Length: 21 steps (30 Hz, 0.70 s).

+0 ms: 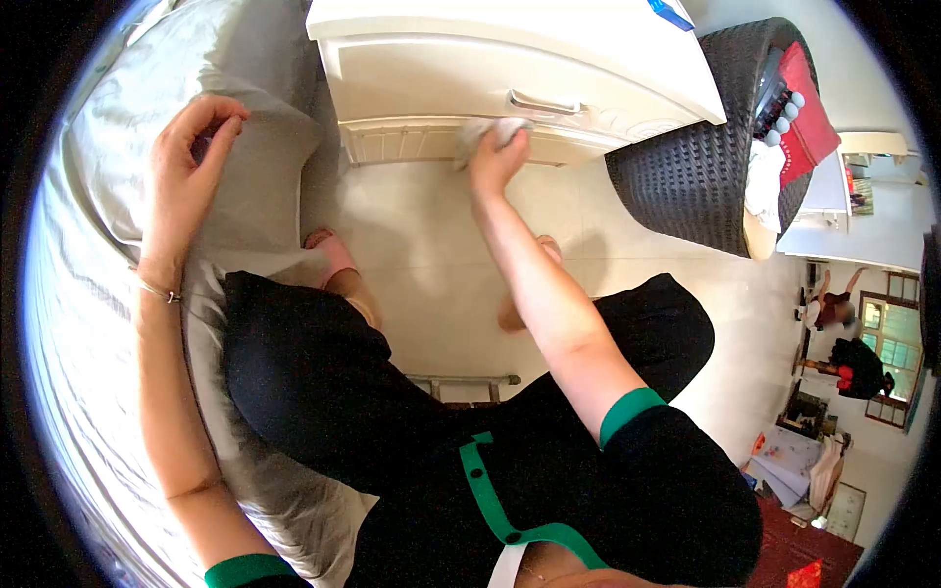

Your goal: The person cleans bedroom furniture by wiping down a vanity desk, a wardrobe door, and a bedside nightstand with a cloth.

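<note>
Cloth [467, 144] near cabinet [421, 83] bottom edge

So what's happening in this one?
The person's right hand holds a pale cloth at the lower front of a white cabinet, just below the drawer handle. The left hand, with nothing visible in it, is loosely curled over a grey sheet. The drawer looks closed.

Pale tiled floor [441, 216] surrounds the white cabinet [431, 78]; grey-covered bed [260, 147] stands left of it, black woven chair [686, 176] right, window [892, 338] far right.
</note>
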Each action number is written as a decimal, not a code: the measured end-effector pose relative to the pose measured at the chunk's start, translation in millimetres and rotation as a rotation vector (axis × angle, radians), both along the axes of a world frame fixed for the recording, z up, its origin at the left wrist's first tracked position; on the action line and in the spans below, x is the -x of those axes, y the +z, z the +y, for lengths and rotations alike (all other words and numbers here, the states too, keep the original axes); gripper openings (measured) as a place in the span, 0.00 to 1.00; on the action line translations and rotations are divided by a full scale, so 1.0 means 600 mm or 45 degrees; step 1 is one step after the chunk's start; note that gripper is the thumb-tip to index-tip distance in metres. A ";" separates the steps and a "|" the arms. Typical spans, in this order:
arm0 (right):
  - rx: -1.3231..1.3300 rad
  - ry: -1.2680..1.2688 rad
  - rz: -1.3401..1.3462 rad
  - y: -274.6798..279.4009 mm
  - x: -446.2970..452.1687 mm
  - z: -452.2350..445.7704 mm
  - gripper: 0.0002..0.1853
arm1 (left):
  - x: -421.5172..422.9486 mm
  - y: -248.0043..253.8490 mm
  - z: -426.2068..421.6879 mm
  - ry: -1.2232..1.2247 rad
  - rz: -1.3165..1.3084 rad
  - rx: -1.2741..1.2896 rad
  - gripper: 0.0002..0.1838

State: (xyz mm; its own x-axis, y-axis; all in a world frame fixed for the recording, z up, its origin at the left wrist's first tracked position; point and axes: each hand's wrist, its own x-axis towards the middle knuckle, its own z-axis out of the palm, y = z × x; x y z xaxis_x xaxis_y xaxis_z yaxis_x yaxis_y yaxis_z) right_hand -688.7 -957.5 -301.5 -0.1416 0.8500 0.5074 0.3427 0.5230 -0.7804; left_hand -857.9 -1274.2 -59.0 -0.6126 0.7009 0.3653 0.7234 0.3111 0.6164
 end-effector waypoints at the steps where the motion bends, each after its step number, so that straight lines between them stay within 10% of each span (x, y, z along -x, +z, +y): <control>1: 0.023 -0.052 -0.015 0.012 0.015 -0.043 0.20 | 0.000 -0.001 -0.002 -0.006 0.010 -0.015 0.06; 12: 0.078 1.005 -0.285 0.067 0.108 -0.174 0.17 | -0.006 -0.001 -0.009 -0.023 -0.119 -0.090 0.06; 21: -0.035 0.358 -0.128 0.029 -0.109 0.105 0.11 | -0.007 -0.002 -0.006 -0.028 -0.028 -0.093 0.07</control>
State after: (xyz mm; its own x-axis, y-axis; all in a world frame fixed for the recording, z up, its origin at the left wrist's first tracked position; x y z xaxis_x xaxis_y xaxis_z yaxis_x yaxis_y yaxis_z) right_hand -623.5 -894.5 -284.3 -0.4201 0.7564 0.5013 0.2562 0.6288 -0.7341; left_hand -853.8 -1278.1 -60.2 -0.6059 0.6862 0.4024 0.7154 0.2489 0.6529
